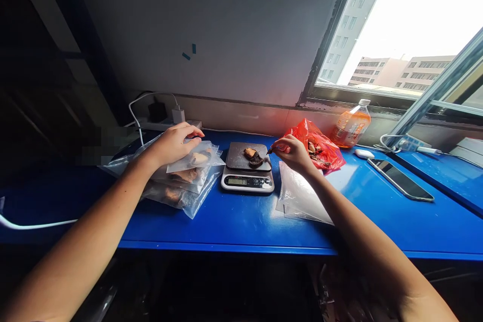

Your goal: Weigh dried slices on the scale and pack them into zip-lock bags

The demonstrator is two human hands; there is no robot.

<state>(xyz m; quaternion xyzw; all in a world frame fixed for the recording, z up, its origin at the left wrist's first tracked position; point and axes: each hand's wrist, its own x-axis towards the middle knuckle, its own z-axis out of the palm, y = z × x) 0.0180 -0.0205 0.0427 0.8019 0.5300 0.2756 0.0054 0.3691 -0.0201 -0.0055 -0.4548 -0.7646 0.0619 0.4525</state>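
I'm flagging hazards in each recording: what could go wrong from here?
The small dark piece could slip, since the right hand seems to hold it only by the fingertips.

The right hand is close beside the scale, so it might nudge the brown piece or the black piece lying loose on top.

The clear bags overlap in a loose pile under the left hand and may slide.

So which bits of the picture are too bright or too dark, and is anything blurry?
Head view: the sky outside is pure white, glare brightens the clear plastic right of the scale; head view: the far left and under the blue table are nearly black; head view: a patch left of the left hand looks blurred into blocks.
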